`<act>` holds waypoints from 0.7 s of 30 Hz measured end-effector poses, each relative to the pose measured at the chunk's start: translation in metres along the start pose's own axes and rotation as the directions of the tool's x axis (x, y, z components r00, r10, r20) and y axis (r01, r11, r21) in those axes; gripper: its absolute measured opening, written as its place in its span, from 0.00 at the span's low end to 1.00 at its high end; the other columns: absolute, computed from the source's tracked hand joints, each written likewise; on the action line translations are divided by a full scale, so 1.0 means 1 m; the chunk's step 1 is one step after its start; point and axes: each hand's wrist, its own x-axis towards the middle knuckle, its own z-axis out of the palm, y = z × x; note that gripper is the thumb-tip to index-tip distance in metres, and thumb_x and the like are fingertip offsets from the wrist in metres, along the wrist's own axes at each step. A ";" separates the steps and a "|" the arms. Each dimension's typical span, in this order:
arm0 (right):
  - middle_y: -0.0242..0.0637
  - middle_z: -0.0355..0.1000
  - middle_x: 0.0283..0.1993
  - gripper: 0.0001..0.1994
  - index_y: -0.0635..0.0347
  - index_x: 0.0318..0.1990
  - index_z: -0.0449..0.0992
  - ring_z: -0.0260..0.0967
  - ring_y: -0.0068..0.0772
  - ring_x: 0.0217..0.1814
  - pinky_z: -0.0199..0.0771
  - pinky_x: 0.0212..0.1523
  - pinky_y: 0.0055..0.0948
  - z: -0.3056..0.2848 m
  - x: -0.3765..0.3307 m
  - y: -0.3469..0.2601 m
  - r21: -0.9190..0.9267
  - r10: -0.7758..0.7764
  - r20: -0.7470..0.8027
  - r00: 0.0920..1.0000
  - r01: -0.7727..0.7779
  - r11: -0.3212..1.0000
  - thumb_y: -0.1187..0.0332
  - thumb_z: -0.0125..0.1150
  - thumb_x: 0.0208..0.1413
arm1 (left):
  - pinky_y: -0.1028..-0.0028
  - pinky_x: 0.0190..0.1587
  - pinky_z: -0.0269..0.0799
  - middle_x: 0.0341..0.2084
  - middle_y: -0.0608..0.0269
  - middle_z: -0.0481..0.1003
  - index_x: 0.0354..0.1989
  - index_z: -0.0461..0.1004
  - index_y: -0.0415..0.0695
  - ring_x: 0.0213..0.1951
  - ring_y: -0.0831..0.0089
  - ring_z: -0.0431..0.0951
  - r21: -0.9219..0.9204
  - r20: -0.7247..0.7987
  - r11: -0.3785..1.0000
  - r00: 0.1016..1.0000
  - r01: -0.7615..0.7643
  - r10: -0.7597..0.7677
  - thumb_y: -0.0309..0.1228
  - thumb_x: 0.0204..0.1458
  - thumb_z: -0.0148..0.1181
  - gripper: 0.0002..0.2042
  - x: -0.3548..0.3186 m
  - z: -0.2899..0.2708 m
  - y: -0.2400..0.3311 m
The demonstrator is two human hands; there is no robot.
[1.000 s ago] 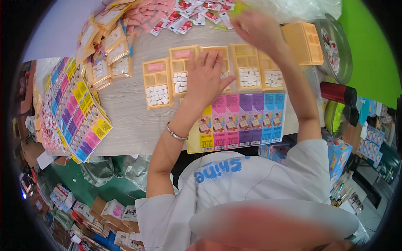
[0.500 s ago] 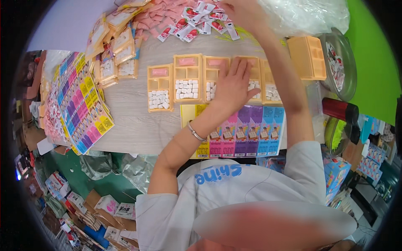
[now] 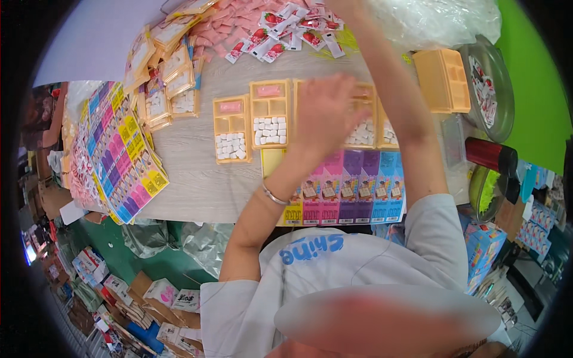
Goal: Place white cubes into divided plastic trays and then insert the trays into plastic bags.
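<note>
A row of pale yellow compartment trays [image 3: 224,124] lies across the table. Their lower compartments hold small white pillow-shaped pieces [image 3: 231,144], and pink packets [image 3: 230,107] lie in upper compartments. Over the middle of the row is my left hand [image 3: 327,113], blurred, its thumb apart from the stretched fingers and nothing visible in it. It hides much of the trays beneath. My right hand [image 3: 348,7] reaches to the far edge of the picture, beside strawberry-printed sachets [image 3: 274,37]; its fingers are cut off, so whatever it holds is hidden.
Pink packets [image 3: 209,33] are heaped at the back. Filled packs [image 3: 176,77] and printed sheets [image 3: 122,155] lie at left; more colourful card [image 3: 352,191] is in front of me. Stacked trays [image 3: 439,80], a metal bowl [image 3: 504,89] and a red-black cylinder [image 3: 489,156] stand right.
My left hand has lifted off the trays and shifted slightly left, fingers now blurred. My right hand has gone farther out past the top edge. The whole view has shifted slightly.
</note>
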 end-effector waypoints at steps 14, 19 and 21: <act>0.23 0.76 0.32 0.07 0.64 0.41 0.82 0.69 0.11 0.31 0.67 0.29 0.16 -0.169 -0.234 -0.035 0.368 0.276 0.483 0.831 -0.479 0.797 0.69 0.64 0.64 | 0.70 0.34 0.75 0.31 0.59 0.82 0.41 0.82 0.41 0.31 0.69 0.81 -0.479 0.479 0.777 0.863 0.408 -0.158 0.34 0.56 0.69 0.11 0.001 -0.022 0.022; 0.26 0.77 0.28 0.07 0.64 0.42 0.83 0.69 0.12 0.29 0.70 0.30 0.17 -0.185 -0.240 -0.005 0.035 0.439 0.051 0.897 -0.441 0.897 0.70 0.66 0.61 | 0.57 0.57 0.68 0.54 0.56 0.76 0.56 0.77 0.46 0.56 0.58 0.74 -0.030 0.127 0.996 0.989 0.080 -0.076 0.44 0.58 0.64 0.21 0.000 0.022 0.010; 0.29 0.79 0.28 0.08 0.64 0.42 0.82 0.72 0.15 0.29 0.72 0.31 0.22 -0.179 -0.238 0.002 -0.020 0.444 0.009 0.896 -0.444 0.896 0.68 0.66 0.61 | 0.51 0.65 0.61 0.62 0.56 0.72 0.61 0.74 0.47 0.64 0.56 0.69 0.220 0.065 0.974 0.997 -0.061 0.048 0.48 0.58 0.62 0.25 -0.008 0.040 0.008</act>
